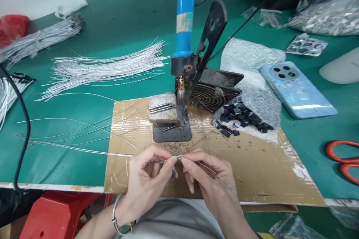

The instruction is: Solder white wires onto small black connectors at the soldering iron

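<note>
Thin white wires (112,153) run in from the left into my left hand (153,177), whose thumb and fingers are closed on them. Right beside it, my right hand (210,173) pinches at the wire tips, its thumb and forefinger nearly meeting the left ones. A finer strand (217,175) passes from the right fingers back over that hand; its kind I cannot tell. Both hands are above a cardboard sheet (252,175), in front of a blue-handled soldering iron (185,15) clamped upright with its tip down. The exact tips between my fingers are hidden.
Loose wires (84,125) and a white wire bundle (112,67) lie left. A fan (210,95) stands behind the iron. Small black connectors (244,117) sit on bubble wrap (252,74). Farther right are a phone (303,93) and red-handled scissors (342,151). A black cable (25,119) hangs left.
</note>
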The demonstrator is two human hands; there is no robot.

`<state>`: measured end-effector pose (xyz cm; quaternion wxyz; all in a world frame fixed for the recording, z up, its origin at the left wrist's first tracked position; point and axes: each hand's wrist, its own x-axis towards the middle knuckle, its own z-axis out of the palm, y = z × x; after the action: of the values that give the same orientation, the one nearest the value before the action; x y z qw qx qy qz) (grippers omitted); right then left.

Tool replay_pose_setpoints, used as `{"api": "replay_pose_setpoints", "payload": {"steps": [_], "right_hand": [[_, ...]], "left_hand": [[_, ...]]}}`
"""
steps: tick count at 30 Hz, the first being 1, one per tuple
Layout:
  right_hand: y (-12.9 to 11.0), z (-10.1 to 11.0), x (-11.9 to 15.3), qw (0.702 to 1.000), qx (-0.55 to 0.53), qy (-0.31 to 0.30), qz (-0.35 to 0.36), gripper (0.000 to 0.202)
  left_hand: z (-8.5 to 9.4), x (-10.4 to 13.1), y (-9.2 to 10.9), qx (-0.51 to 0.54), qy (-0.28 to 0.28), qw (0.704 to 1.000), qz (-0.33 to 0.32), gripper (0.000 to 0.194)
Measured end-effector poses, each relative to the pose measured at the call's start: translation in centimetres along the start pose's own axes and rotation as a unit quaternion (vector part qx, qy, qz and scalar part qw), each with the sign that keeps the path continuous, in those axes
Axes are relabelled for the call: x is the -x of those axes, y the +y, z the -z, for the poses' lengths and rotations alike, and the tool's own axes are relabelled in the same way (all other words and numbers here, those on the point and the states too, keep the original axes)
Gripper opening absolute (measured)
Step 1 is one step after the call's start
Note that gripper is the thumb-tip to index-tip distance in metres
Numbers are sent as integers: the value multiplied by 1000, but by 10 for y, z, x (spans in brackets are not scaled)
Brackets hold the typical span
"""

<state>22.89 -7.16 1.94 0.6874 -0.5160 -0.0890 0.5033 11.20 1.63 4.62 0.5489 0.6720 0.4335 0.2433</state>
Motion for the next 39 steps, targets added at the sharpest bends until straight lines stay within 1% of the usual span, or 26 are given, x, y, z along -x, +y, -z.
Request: {"api": "replay_pose_setpoints", "payload": {"steps": [3, 6, 13, 18, 20, 24, 26, 29, 31, 35, 39], "right_hand": [[-3, 0, -1, 1000, 1, -3, -15, 17], [-5, 2, -1, 1000, 6, -13, -26, 17], [-4, 6, -1, 999, 19, -20, -21, 18], [2, 12, -5, 998, 5, -69, -9, 14], [1, 13, -5, 997, 0, -71, -20, 14], [-8, 13, -5, 996, -5, -56, -72, 21], [-11, 15, -6, 994, 4, -70, -85, 22], [-13, 18, -8, 992, 26, -94, -85, 22], [-13, 19, -8, 992, 27, -87, -84, 23], [-13, 14, -5, 996, 12, -56, -74, 23], [-8, 13, -3, 997, 0, -51, -61, 19]], "left_hand": [[2, 2, -6, -9, -13, 1000, 0, 15], [3, 3, -10, -15, -20, 1000, -3, 15], [3, 6, -11, -26, -19, 999, -7, 14], [3, 6, -9, -31, -17, 999, -35, 13], [4, 6, -9, -44, -23, 998, -42, 12], [8, 7, -9, -73, -44, 995, -42, 13], [10, 8, -9, -80, -55, 995, -35, 15], [11, 7, -8, -86, -62, 994, -27, 15], [9, 6, -8, -80, -60, 995, -28, 14], [4, 5, -8, -64, -34, 997, -35, 11], [0, 6, -11, -49, -20, 998, -45, 10]]}}
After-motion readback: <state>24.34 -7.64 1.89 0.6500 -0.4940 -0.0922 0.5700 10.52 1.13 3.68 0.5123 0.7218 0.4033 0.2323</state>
